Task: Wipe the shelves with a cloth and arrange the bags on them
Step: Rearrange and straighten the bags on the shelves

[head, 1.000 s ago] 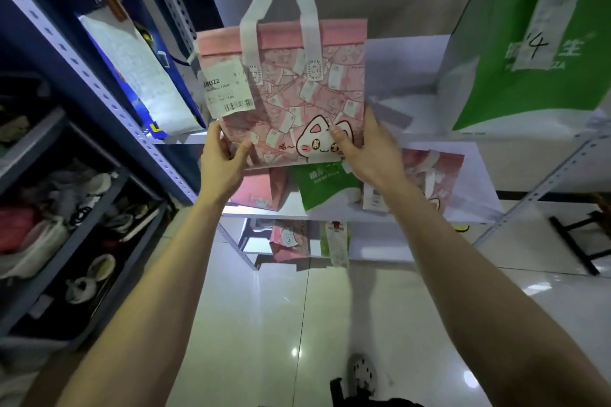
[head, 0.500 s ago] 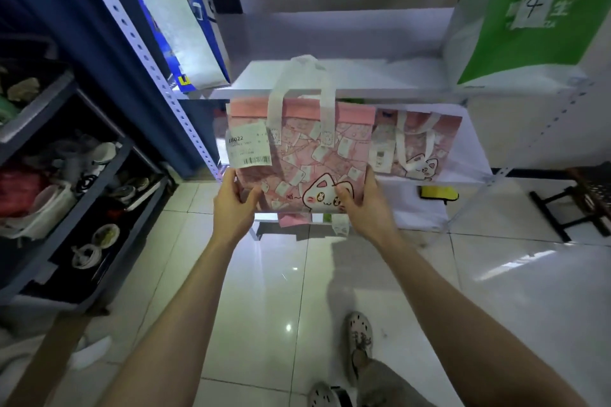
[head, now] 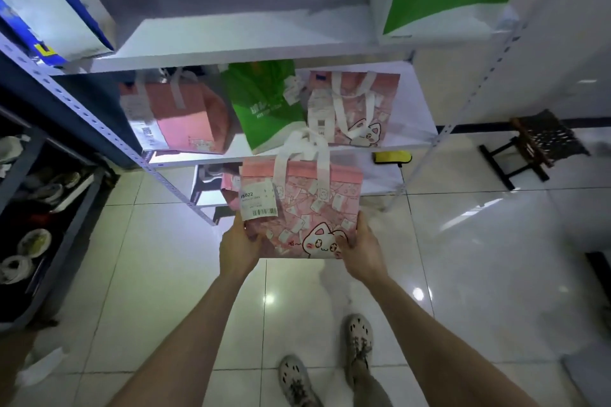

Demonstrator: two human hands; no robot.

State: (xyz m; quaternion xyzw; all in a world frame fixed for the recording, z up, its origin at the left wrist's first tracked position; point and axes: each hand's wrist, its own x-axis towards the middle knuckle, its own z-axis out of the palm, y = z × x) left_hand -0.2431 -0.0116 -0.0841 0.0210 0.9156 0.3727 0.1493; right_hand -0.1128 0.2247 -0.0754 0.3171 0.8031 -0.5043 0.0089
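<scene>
Gripping the pink cat-print bag [head: 299, 211] by its bottom corners with the left hand [head: 238, 249] and right hand [head: 363, 249], fingers curled round it, upright in the air just before the lowest shelf [head: 380, 175]. Seemingly midway through arranging: a plain pink bag [head: 178, 116], a green bag [head: 264, 109] and a second cat-print bag [head: 353, 109] already on the middle shelf [head: 415, 116], this one unplaced. Wiping progress impossible to tell.

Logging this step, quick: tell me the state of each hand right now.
Left hand: holds the pink cat bag by its lower left corner.
Right hand: holds the same bag's lower right corner.
</scene>
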